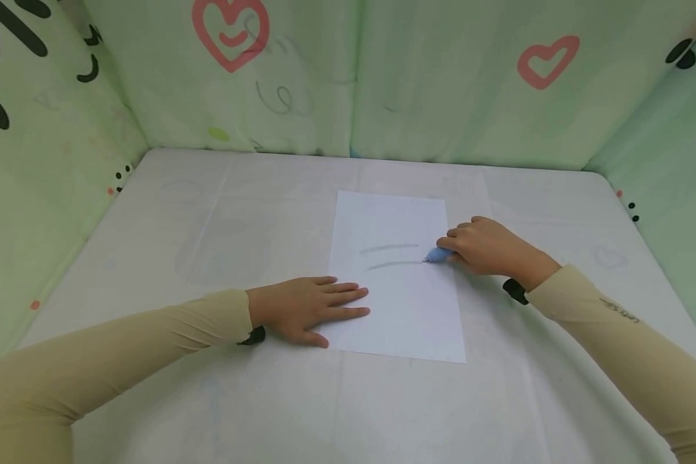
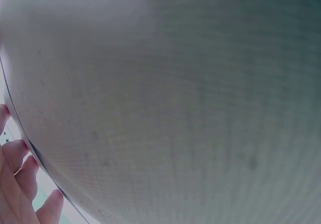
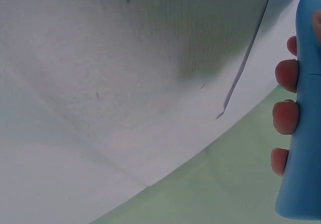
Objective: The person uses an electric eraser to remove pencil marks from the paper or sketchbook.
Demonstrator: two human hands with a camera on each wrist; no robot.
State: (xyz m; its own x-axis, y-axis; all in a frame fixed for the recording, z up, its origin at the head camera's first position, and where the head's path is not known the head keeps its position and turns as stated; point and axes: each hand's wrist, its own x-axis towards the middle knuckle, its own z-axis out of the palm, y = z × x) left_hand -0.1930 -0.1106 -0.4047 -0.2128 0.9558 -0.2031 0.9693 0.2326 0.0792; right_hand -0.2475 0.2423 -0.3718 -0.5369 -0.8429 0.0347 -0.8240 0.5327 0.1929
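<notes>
Left hand (image 1: pixel 310 308) lies flat, fingers straight, pressing the left edge of the paper (image 1: pixel 397 283) near its near-left corner. I read that as pinning: a single sheet this thin is light and limp and should slide easily on the smooth white cloth covering the table (image 1: pixel 151 225), so it needs holding down by a flat palm, not a pinch, which would crease it.

Paper sits mid-table, long side running away from me, with two grey strokes (image 1: pixel 391 254) across its middle.

Right hand (image 1: pixel 487 248) is curled around a blue pen (image 1: pixel 437 255), its tip on the paper at the right end of the lower stroke, close to the right edge. The pen looks like rigid, smooth plastic, thick-barrelled; low on the barrel near the tip seems the place to hold it.

Hard to make out: left wrist view is almost all blurred cloth, only fingertips (image 2: pixel 22 148) at its left margin. Right wrist view shows the pen barrel (image 3: pixel 303 133) and three fingertips, tip cut off at the top. The thumb is hidden in every view.
</notes>
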